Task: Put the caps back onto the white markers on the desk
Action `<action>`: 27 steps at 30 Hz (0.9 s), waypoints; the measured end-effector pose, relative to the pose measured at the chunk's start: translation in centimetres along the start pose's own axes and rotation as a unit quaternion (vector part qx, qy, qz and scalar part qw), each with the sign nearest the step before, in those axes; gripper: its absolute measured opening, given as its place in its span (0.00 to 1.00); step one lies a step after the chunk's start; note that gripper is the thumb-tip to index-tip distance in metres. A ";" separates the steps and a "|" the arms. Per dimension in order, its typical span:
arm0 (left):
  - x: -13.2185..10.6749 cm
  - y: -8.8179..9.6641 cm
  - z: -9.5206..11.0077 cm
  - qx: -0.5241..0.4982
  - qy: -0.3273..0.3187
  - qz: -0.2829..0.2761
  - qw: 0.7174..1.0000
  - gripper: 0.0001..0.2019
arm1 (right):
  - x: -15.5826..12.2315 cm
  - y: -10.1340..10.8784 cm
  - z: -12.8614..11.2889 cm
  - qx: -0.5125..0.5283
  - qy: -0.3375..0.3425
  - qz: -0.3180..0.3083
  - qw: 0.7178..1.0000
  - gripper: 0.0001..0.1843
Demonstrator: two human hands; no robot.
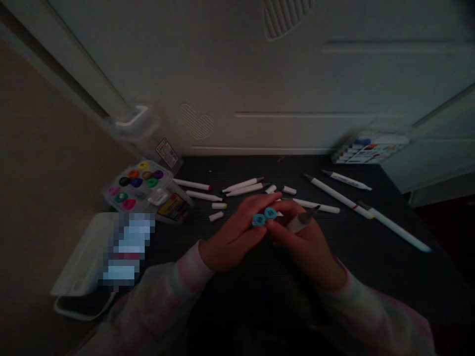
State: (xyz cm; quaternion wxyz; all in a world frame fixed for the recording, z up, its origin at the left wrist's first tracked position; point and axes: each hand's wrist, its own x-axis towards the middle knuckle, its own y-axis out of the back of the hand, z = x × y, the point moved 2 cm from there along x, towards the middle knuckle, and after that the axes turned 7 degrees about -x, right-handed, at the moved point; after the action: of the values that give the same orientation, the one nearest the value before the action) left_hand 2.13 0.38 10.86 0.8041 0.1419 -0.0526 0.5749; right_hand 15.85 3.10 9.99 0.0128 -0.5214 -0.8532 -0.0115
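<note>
Both hands meet over the dark tabletop, fingers closed and close together. My left hand [232, 235] is wrapped round a marker with a blue round end [259, 220]; its body is hidden. Right beside it, a second blue round end [270, 213] shows at the thumb of my right hand [306, 242]. Which hand grips this second one is hard to see. An uncapped marker [297, 223] with a grey tip section also lies in my right hand, pointing up and right. Loose white caps [289, 190] and a white marker [319, 205] lie just beyond the fingers.
A clear marker case [174, 207] with several coloured round ends stands at the left, its lid raised. Nearby are a blurred-out phone [128, 249] and a white case [83, 257]. More markers [337, 195] lie to the right; a marker pack [371, 148] leans against the white panel.
</note>
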 end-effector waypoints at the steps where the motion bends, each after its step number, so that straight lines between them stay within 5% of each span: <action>1: 0.0 0.0 0.0 0.008 -0.008 -0.001 1.000 0.23 | -0.1 0.0 0.0 -0.009 0.001 -0.003 1.000 0.07; 10: -0.2 -0.2 0.2 0.043 -0.065 -0.008 0.997 0.22 | -0.1 -0.1 -0.2 -0.053 0.034 -0.007 0.998 0.06; 13: -0.3 0.2 -0.3 0.042 -0.059 0.036 0.997 0.21 | -0.1 0.5 -0.5 -0.132 0.033 0.004 0.991 0.07; 19: -0.6 2.4 -1.8 0.052 0.029 0.264 0.963 0.16 | 0.6 2.0 -1.2 -0.399 0.111 0.104 0.904 0.09; 23: -0.6 3.1 -2.4 0.000 0.121 0.306 0.944 0.16 | 1.6 1.9 0.4 -0.494 0.056 0.010 0.868 0.11; 27: -0.7 3.1 -3.0 -0.033 0.138 0.325 0.935 0.18 | 2.0 1.4 1.5 -0.563 -0.020 -0.069 0.823 0.11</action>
State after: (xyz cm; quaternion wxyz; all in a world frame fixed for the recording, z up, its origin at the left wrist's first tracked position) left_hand -1.26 1.52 8.30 0.5769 0.0091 -0.0031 0.8167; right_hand 16.12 5.55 8.61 -0.3009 -0.3775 -0.7321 -0.4806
